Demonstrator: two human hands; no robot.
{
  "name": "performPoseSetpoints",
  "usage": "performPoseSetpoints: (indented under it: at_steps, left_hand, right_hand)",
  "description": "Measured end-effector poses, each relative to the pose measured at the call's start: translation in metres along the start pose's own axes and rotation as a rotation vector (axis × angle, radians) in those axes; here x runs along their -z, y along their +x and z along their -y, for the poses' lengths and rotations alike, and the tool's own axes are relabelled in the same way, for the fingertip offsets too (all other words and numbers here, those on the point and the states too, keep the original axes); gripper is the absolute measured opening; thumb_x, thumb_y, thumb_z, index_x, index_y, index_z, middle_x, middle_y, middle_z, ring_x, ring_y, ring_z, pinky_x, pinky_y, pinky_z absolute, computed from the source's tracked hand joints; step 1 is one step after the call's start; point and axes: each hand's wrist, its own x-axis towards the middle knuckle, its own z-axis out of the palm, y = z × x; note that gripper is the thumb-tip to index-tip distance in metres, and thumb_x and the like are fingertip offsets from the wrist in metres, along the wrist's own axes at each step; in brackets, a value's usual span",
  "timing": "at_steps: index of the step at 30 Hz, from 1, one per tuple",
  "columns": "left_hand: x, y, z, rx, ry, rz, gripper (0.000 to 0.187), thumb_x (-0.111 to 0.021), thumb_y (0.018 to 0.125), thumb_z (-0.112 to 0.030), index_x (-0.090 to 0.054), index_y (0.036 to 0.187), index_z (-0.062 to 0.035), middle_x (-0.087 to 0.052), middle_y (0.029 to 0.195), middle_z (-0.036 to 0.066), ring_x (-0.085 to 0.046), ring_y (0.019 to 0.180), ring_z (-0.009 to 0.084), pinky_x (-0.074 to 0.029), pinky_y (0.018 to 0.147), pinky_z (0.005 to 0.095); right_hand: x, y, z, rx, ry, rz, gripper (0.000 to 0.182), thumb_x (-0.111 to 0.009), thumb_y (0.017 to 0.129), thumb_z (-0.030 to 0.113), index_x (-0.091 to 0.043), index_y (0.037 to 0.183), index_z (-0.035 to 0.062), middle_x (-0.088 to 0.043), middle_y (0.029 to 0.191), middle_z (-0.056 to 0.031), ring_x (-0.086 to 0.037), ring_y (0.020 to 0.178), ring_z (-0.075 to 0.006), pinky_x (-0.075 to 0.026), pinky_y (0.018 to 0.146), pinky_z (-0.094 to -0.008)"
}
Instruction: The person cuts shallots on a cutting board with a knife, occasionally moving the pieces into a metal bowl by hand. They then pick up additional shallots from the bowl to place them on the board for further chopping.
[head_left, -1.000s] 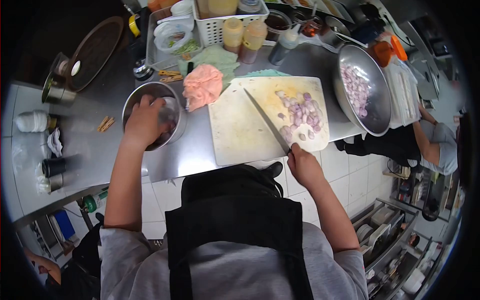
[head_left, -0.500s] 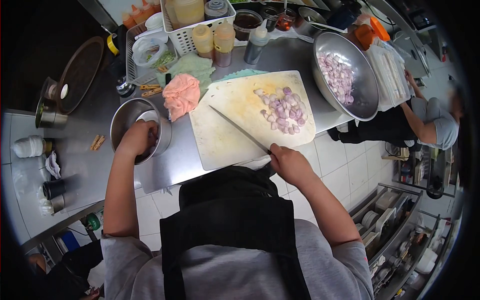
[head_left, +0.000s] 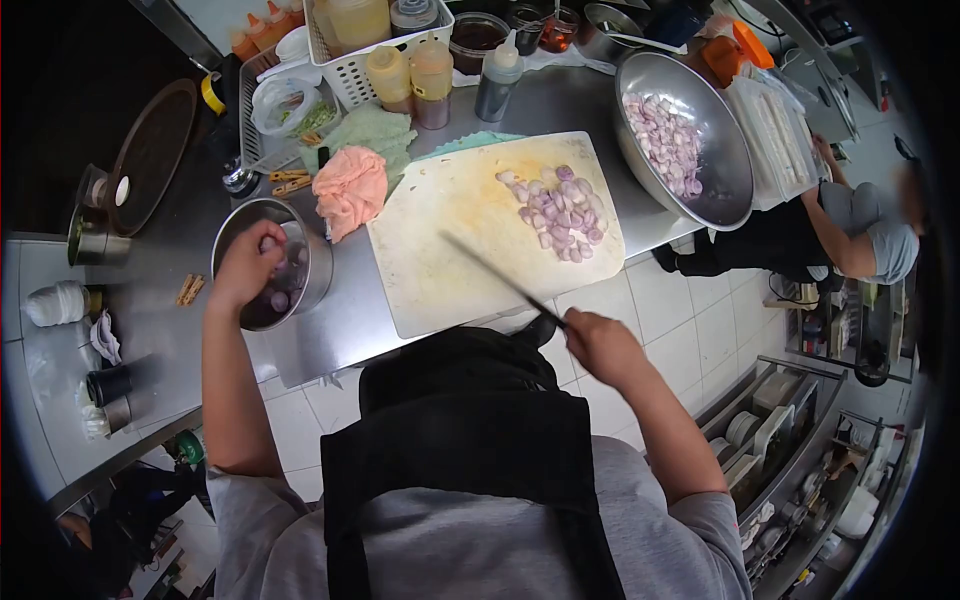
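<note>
My left hand [head_left: 246,265] is inside the rim of a steel pot [head_left: 318,275] at the left, its fingers closed on what looks like a peeled purple shallot. More shallots [head_left: 281,299] lie in the bottom of the pot. In my right hand [head_left: 604,346] is the handle of a knife [head_left: 497,276], its blade slanting over the white cutting board [head_left: 425,285]. Halved shallots [head_left: 563,215] are heaped on the board's right side. Beyond it, a large steel bowl [head_left: 733,150], tilted towards me, holds many cut shallots [head_left: 664,145].
A crumpled pink cloth [head_left: 350,190] and a green cloth [head_left: 372,140] lie between pot and baskets. Several squeeze bottles [head_left: 497,78] stand behind the board, beside a white basket [head_left: 358,82]. Wooden clothes pegs [head_left: 190,290] lie at the left. Another person [head_left: 850,225] is at the right.
My left hand has lifted slightly from deep in the pot, a shallot now showing at its fingers. My right hand has shifted right and down with the knife, away from the board's edge.
</note>
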Motion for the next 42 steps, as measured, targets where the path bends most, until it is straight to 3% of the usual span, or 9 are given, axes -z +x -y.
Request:
performPoseSetpoints:
  at_steps: [2,5,12,14,17,21,25,33,42]
  left_hand:
    - [0.008,-0.002,-0.006,0.121,-0.355,-0.009,0.012,-0.055,0.097,-0.007,-0.063,0.104,-0.0112,-0.058,0.083,-0.004,-0.053,0.072,0.004,-0.043,0.063,0.0186]
    - [0.006,-0.01,-0.038,-0.031,-0.888,-0.183,0.011,-0.055,0.101,-0.009,-0.063,0.108,-0.011,-0.061,0.091,-0.002,-0.054,0.078,0.0034,-0.043,0.065,0.0188]
    - [-0.144,-0.02,-0.139,-0.32,-0.46,-0.096,0.013,-0.065,0.093,-0.006,-0.062,0.106,-0.0027,-0.063,0.098,0.007,-0.064,0.084,0.0163,-0.053,0.079,0.0294]
    - [-0.192,-0.008,-0.129,-0.521,-0.197,-0.142,0.016,-0.061,0.095,-0.013,-0.063,0.108,-0.0041,-0.061,0.106,0.014,-0.059,0.107,0.0287,-0.05,0.09,0.0337]
    - [-0.218,-0.015,-0.109,-0.821,0.101,-0.017,0.022,-0.06,0.096,-0.019,-0.063,0.109,-0.0018,-0.061,0.111,0.011,-0.058,0.109,0.0288,-0.049,0.091,0.0365]
    - [-0.213,-0.026,-0.11,-0.639,-0.102,0.109,0.02,-0.065,0.092,-0.014,-0.063,0.108,-0.0033,-0.061,0.111,0.009,-0.06,0.107,0.029,-0.05,0.091,0.0379]
    - [-0.209,-0.021,-0.124,-0.792,-0.01,-0.114,0.021,-0.072,0.086,-0.009,-0.064,0.104,-0.0055,-0.062,0.108,0.01,-0.061,0.103,0.0302,-0.052,0.087,0.0388]
    - [-0.224,-0.011,-0.129,-0.793,-0.02,-0.037,0.012,-0.067,0.091,-0.011,-0.064,0.102,-0.0061,-0.063,0.104,0.009,-0.065,0.094,0.0302,-0.054,0.079,0.0403]
    - [-0.218,-0.005,-0.13,-0.869,0.035,0.005,0.016,-0.072,0.087,-0.008,-0.065,0.101,-0.0053,-0.064,0.102,0.009,-0.065,0.09,0.0298,-0.054,0.075,0.0382]
  right_hand:
    - [0.005,0.0,-0.015,-0.082,0.0,-0.09,0.014,-0.059,0.093,0.014,-0.053,0.098,0.0025,-0.066,0.085,-0.0202,-0.066,0.079,-0.042,-0.053,0.071,-0.0518]
    - [0.015,0.004,-0.018,-0.217,0.026,-0.164,0.013,-0.059,0.093,0.013,-0.052,0.097,0.0013,-0.066,0.08,-0.024,-0.065,0.076,-0.0444,-0.052,0.069,-0.0537]
    - [0.013,0.033,0.035,-0.185,0.375,-0.157,0.017,-0.062,0.09,0.008,-0.052,0.098,-0.0027,-0.066,0.081,-0.0266,-0.066,0.08,-0.0457,-0.052,0.07,-0.052]
    - [0.012,0.039,0.046,-0.163,0.31,-0.106,0.021,-0.063,0.088,0.006,-0.053,0.103,-0.0044,-0.065,0.091,-0.028,-0.066,0.086,-0.0458,-0.053,0.074,-0.0497]
    - [-0.006,0.04,0.042,-0.054,0.245,-0.162,0.03,-0.063,0.087,0.006,-0.052,0.112,-0.0047,-0.061,0.101,-0.0281,-0.065,0.09,-0.0466,-0.054,0.079,-0.0479]
    - [-0.016,0.027,0.038,-0.083,0.213,-0.155,0.037,-0.062,0.092,0.011,-0.048,0.124,-0.0019,-0.062,0.1,-0.027,-0.067,0.083,-0.0461,-0.056,0.073,-0.051]
    - [-0.008,0.017,0.045,-0.227,0.102,0.048,0.04,-0.059,0.098,0.021,-0.046,0.129,0.0,-0.066,0.093,-0.0253,-0.068,0.081,-0.0441,-0.057,0.069,-0.0511]
    - [0.01,-0.006,0.067,-0.298,0.012,0.116,0.029,-0.057,0.1,0.028,-0.044,0.104,0.0024,-0.068,0.081,-0.0228,-0.07,0.07,-0.0423,-0.055,0.058,-0.0526]
    - [0.016,0.001,0.066,-0.244,-0.065,0.168,0.028,-0.05,0.103,0.029,-0.045,0.106,0.0013,-0.067,0.072,-0.0209,-0.069,0.066,-0.0405,-0.054,0.056,-0.0506]
